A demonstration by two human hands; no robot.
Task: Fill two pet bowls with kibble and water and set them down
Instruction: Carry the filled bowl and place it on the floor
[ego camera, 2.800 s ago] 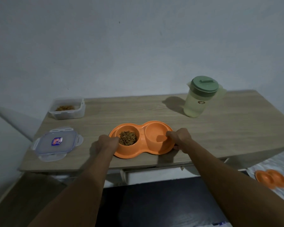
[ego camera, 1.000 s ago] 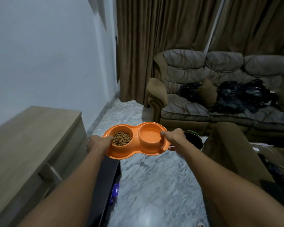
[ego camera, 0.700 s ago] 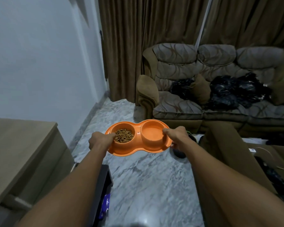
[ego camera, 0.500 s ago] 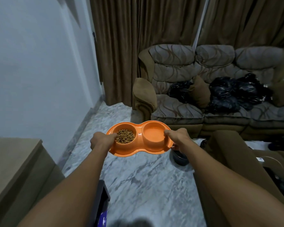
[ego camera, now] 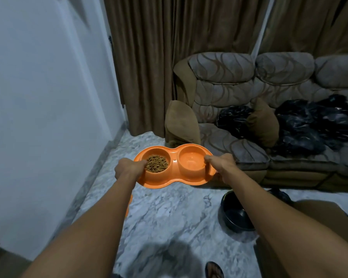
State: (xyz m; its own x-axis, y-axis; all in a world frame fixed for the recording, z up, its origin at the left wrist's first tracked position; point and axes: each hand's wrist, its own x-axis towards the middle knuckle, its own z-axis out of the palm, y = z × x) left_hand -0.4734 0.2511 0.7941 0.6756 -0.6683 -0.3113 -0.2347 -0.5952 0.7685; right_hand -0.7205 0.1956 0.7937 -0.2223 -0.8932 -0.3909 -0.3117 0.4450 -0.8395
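Observation:
I hold an orange double pet bowl (ego camera: 175, 177) level in the air above the marble floor, out in front of me. Its left cup holds brown kibble (ego camera: 156, 166). Its right cup (ego camera: 191, 160) looks glossy, as if filled with water. My left hand (ego camera: 129, 168) grips the left rim, thumb at the kibble cup. My right hand (ego camera: 221, 163) grips the right rim. A sliver of another orange object (ego camera: 130, 203) shows on the floor behind my left forearm.
A white wall (ego camera: 44, 97) runs along the left. Brown curtains (ego camera: 169, 57) hang ahead. A brown sofa (ego camera: 259, 117) with black bags (ego camera: 313, 125) stands to the right. A black bowl (ego camera: 236, 213) sits on the grey marble floor (ego camera: 169, 217). A sandal tip (ego camera: 214, 270) shows below.
I lifted the double bowl off the wooden table and turned right into the room. The table has left the view; the sofa and black bowl are closer. My grip is unchanged.

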